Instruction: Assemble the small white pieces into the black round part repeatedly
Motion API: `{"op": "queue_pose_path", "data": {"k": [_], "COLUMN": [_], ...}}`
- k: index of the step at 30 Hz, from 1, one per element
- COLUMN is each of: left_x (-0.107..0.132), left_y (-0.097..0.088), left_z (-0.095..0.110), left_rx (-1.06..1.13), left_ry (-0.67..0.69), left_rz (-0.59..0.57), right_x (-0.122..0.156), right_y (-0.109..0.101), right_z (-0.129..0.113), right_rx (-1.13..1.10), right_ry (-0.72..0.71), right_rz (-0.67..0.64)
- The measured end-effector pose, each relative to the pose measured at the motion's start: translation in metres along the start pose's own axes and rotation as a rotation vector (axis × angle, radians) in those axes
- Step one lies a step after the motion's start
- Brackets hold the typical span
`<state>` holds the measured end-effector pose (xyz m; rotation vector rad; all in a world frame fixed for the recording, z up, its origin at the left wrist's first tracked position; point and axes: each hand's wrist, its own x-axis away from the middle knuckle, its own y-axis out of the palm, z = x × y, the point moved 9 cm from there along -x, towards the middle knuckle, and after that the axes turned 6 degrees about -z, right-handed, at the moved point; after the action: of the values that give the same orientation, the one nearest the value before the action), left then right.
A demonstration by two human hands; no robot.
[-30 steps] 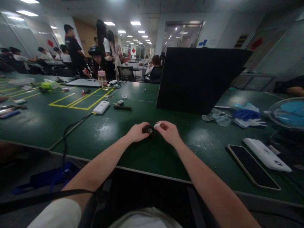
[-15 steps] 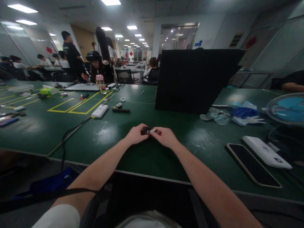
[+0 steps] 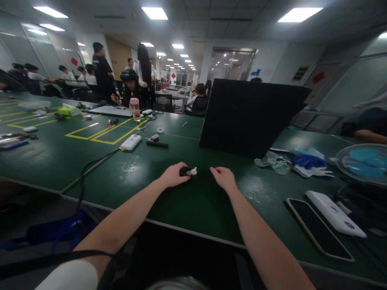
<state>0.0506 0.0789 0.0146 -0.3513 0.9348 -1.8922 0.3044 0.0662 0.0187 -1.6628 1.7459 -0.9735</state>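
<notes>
My left hand is closed round a small black object, held low over the green table. A small white piece sticks up at the right end of that object; its kind is too small to make out. To the right, apart from it, my right hand has its thumb and fingers drawn together. Whether anything tiny is between those fingertips is hidden.
A big black panel stands beyond my hands. At right are gloves, a fan, a phone and a white device. Another white device and a black bar lie left. People sit and stand behind.
My right hand has let go of the white piece and moved right, away from the black object. My left hand keeps its hold. The head view has tilted up slightly.
</notes>
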Motion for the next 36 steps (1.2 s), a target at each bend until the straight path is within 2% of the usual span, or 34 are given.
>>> {"op": "queue_pose_path", "data": {"k": [8,11,14,19,21,23,26,28,30,33,36], "left_x": [0.002,0.009,0.020,0.058,0.071,0.077,0.086,0.092,0.100,0.116,0.123], "left_y": [0.000,-0.009,-0.034,-0.111,-0.134,-0.140,-0.145,-0.153,-0.168,-0.190,-0.197], "left_z": [0.000,-0.004,-0.018,-0.059,-0.066,-0.069,-0.080,-0.089,-0.105,-0.143,-0.170], "left_rx": [0.020,0.002,-0.103,-0.381,-0.520,-0.618,-0.688,-0.708,-0.677,-0.536,-0.440], "left_ry": [-0.007,-0.040,-0.058,-0.145,-0.110,-0.044,-0.061,-0.112,-0.200,-0.419,-0.540], "left_rz": [-0.002,0.027,0.096,0.317,0.342,0.248,0.185,0.255,0.399,0.589,0.631], "right_x": [0.006,0.003,-0.004,-0.018,-0.018,-0.016,-0.012,-0.009,-0.006,-0.004,-0.004], "right_y": [-0.005,-0.002,-0.003,0.004,0.005,0.005,0.005,0.005,0.006,0.006,0.006], "right_z": [0.004,0.004,0.009,0.013,0.013,0.014,0.011,0.008,0.005,0.002,0.004], "right_rx": [-0.018,-0.018,-0.002,0.009,0.005,0.002,0.009,0.014,0.018,0.027,0.022], "right_ry": [0.001,-0.018,0.006,-0.009,-0.016,-0.004,0.000,-0.009,-0.019,-0.030,-0.024], "right_rz": [0.004,-0.015,0.030,0.013,-0.001,-0.009,-0.004,-0.001,-0.004,-0.008,-0.008]}}
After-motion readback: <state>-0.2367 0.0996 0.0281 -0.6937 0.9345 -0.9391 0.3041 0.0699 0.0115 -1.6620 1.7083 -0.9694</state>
